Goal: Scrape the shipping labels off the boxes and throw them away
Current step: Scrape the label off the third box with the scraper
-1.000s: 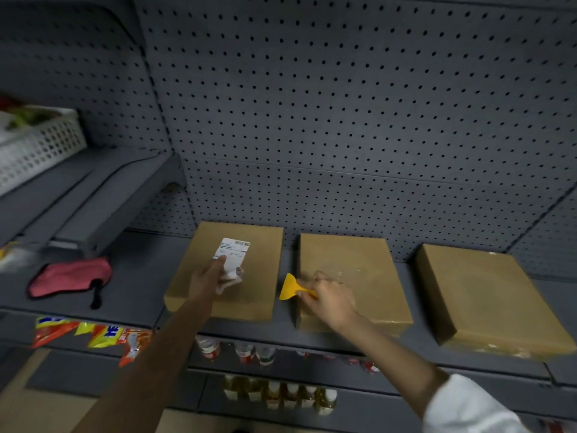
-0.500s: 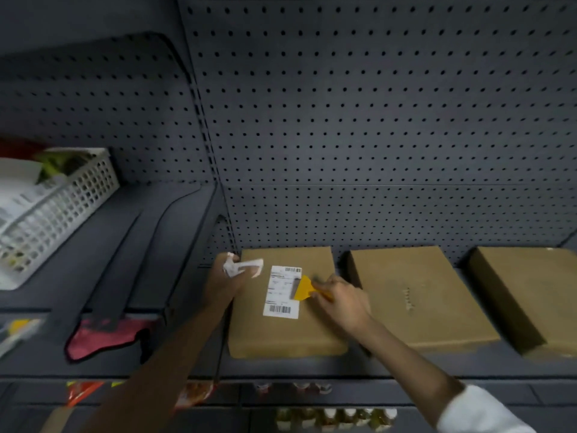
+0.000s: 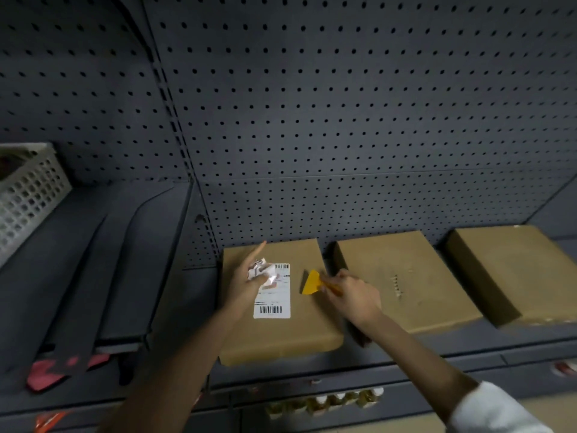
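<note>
Right hand point(image 3: 354, 296) grips yellow scraper point(image 3: 311, 283), blade just right of label point(image 3: 274, 292)'s edge; left hand point(image 3: 249, 281) clutches crumpled label point(image 3: 260, 270) w/ forefinger out, over left box point(image 3: 299, 329).

A white barcoded label point(image 3: 272, 300) is stuck flat on the brown box point(image 3: 282, 335), just beside the left fingers point(image 3: 254, 260).

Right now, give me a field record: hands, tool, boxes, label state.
left hand: holds crumpled white label scraps over left brown cardboard box
right hand: grips yellow plastic scraper
white barcode label: stuck flat on left box
middle brown box: no label, scuffed
right brown box: no label visible
</note>
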`<state>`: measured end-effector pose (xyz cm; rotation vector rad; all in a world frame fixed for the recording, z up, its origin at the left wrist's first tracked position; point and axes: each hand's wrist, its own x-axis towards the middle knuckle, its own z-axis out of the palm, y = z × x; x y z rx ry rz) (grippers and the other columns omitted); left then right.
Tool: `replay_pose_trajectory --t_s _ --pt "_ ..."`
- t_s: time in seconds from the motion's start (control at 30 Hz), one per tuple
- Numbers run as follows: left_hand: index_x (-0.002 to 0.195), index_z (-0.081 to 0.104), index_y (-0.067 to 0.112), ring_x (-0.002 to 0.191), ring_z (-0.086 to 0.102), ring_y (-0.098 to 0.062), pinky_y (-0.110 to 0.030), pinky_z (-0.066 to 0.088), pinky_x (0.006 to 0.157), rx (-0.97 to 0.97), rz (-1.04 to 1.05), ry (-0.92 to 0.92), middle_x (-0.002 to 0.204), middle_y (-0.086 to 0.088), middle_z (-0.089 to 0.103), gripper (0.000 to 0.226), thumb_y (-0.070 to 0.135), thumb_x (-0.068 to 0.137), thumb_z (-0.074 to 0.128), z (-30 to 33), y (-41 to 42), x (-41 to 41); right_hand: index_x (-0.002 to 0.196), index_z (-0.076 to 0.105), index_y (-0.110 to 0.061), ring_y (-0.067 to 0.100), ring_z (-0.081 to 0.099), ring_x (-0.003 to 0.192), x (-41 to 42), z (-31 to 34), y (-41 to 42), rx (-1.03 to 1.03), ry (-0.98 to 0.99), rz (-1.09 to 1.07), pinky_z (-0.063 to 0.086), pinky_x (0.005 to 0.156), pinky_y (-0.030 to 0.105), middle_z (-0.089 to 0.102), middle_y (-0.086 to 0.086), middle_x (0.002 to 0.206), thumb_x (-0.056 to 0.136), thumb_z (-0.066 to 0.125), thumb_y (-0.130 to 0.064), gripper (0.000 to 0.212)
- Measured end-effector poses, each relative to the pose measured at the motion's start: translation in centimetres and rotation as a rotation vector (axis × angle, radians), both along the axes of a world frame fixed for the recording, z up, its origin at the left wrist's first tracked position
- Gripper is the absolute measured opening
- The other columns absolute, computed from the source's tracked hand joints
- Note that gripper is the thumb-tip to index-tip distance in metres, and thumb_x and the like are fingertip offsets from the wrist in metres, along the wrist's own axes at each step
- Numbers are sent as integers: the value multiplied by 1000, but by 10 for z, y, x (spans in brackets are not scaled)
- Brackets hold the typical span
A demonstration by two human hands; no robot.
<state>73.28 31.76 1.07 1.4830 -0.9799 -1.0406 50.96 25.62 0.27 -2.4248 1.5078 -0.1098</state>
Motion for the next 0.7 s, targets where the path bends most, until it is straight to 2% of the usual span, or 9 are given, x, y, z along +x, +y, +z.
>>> replay_pose_trajectory --t_s 0.07,0.13,0.17,0.23,0.33,0.37,0.47,0.53,0.7 --pt "139 39 26 82 68 -10 -20 57 61 -20 26 -76 119 -9 54 64 -5 85 58 -2 -1 -2 133 49 -40 22 64 102 1 2 -8 -18 15 26 49 76 32 54 -2 116 96 42 -48 39" --pt "140 36 26 99 61 -22 -31 57 76 -23 6 -143 122 -13 52 68 0 83 63 -5 -1 -1 133 50 -40 22 64 100 4 3 -17 -45 18 53 48 73 32 55 -2 113 95 42 -48 39" --pt "139 35 26 101 61 -23 -34 56 81 0 -7 -116 122 -10 52 70 1 81 66 -6 0 0 132 50 -40 23 64 99 6 4 -21 -54 20 65 48 72 31 55 -2 112 95 43 -48 39" --pt "130 42 23 89 67 -11 -26 58 73 31 -12 -69 111 -3 58 61 2 79 68 -8 4 0 132 50 -39 23 64 100 9 4 -28 -68 28 92 48 71 31 55 -1 112 95 43 -47 39" --pt "95 56 12 62 64 4 -9 48 53 39 69 -150 81 -1 63 13 11 85 64 -14 9 -2 133 50 -38 21 63 99 12 2 -38 -83 29 143 43 66 28 56 -1 112 96 44 -46 39" --pt "83 56 12 57 61 6 -7 44 50 39 129 -181 72 3 61 9 17 88 61 -15 10 -3 133 49 -38 20 63 100 13 2 -41 -80 25 155 42 66 28 55 -1 112 96 44 -46 39" --pt "65 53 18 49 55 1 -10 40 46 104 322 -329 55 6 55 32 34 92 52 -19 14 -2 133 49 -40 19 61 104 16 1 -48 -58 22 178 43 68 28 55 -2 115 94 46 -48 41" --pt "63 52 17 51 56 -9 -23 44 54 153 363 -421 54 3 56 37 37 93 48 -20 13 1 133 49 -40 19 61 106 17 0 -51 -48 20 194 45 70 29 55 -3 117 93 48 -47 41" --pt "56 54 17 59 64 -16 -28 45 60 176 433 -439 57 -2 65 47 42 94 43 -17 8 6 132 50 -42 18 61 107 17 -5 -53 -42 20 240 48 72 31 55 -4 119 94 48 -45 38"
